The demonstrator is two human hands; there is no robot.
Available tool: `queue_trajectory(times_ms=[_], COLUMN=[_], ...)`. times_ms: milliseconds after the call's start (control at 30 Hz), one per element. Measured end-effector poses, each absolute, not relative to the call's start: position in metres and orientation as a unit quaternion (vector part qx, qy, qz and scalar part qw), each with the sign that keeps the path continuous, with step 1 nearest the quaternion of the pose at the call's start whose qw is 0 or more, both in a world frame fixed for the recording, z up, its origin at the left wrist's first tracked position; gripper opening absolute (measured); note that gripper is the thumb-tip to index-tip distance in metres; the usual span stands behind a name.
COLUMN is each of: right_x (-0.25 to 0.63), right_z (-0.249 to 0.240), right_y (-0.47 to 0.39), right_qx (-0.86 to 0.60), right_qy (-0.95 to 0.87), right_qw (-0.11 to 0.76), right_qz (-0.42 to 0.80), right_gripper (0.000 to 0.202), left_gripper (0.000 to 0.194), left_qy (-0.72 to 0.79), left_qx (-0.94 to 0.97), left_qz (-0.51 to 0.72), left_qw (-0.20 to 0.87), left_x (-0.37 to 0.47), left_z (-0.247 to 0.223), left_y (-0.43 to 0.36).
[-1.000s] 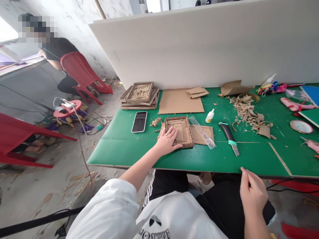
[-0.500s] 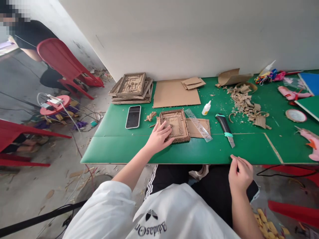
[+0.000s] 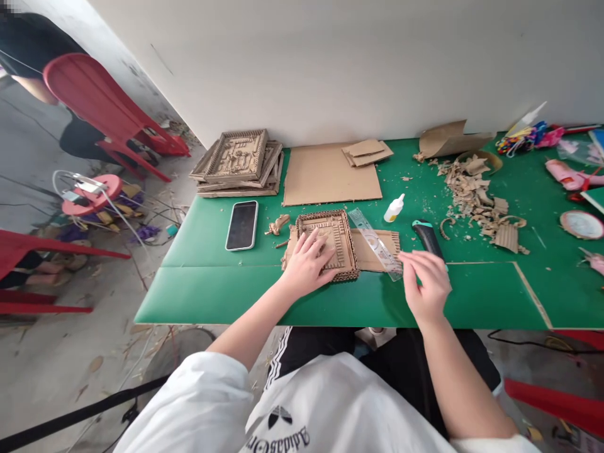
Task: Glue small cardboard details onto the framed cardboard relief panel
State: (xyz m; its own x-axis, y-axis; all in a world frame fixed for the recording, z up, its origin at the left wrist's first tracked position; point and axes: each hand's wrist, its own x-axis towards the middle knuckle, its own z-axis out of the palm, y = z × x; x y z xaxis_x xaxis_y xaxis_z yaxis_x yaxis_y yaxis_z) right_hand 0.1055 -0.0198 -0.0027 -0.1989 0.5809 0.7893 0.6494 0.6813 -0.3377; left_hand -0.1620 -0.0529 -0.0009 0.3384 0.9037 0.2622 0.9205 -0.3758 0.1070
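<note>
Brown corrugated-cardboard rectangular tray point(image 3: 346, 248) lies nr front edge of green worktop point(image 3: 202, 289); L hand point(image 3: 306, 264) on its L part, grip loose, fingers spread. R hand point(image 3: 427, 284) over worktop, nr clear plastic ruler point(image 3: 372, 240) & black/teal utility knife point(image 3: 427, 239), fingertips bunched; can't make out if grip has anything pinched.
</note>
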Motion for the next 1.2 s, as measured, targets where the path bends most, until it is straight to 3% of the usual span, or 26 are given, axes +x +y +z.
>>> queue_trajectory(times_ms=[167, 367, 500, 600, 667, 733, 900, 1000, 1133, 1200], right_x=[0.068, 0.056, 0.068, 0.075, 0.076, 0.076, 0.071, 0.066, 0.063, 0.066], right_z=[0.031, 0.024, 0.014, 0.012, 0.012, 0.012, 0.018, 0.023, 0.030, 0.034], right_y=[0.027, 0.053, 0.059, 0.061, 0.061, 0.060, 0.051, 0.041, 0.029, 0.027], right_qx=[-0.350, -0.329, -0.328, -0.337, -0.342, -0.347, -0.347, -0.345, -0.347, -0.372], right_qy=[-0.815, -0.834, -0.830, -0.823, -0.821, -0.820, -0.808, -0.793, -0.750, -0.720], right_qw=[0.462, 0.440, 0.449, 0.455, 0.453, 0.450, 0.459, 0.457, 0.418, 0.431], right_qz=[0.011, 0.052, 0.049, 0.050, 0.057, 0.070, 0.126, 0.209, 0.377, 0.397], right_gripper=[0.019, 0.020, 0.020, 0.021, 0.022, 0.023, 0.024, 0.022, 0.042, 0.036], left_gripper=[0.044, 0.032, 0.030, 0.036, 0.024, 0.015, 0.013, 0.011, 0.011, 0.010], left_qy=[-0.563, -0.556, -0.710, -0.778, -0.779, -0.771, -0.725, -0.629, -0.518, -0.482], left_qx=[-0.817, -0.814, -0.663, -0.593, -0.591, -0.595, -0.614, -0.636, -0.737, -0.766], left_qz=[-0.125, -0.169, -0.234, -0.206, -0.208, -0.225, -0.308, -0.414, -0.374, -0.352], left_qw=[-0.001, -0.002, 0.042, 0.016, 0.000, -0.015, -0.058, -0.169, -0.221, -0.239], left_x=[-0.157, -0.168, -0.215, -0.248, -0.258, -0.258, -0.224, -0.189, -0.139, -0.117], left_z=[-0.001, 0.005, 0.005, -0.001, -0.003, -0.001, 0.025, 0.046, 0.065, 0.070], left_y=[-0.053, -0.052, -0.029, -0.012, -0.006, -0.005, -0.007, -0.006, 0.003, 0.008])
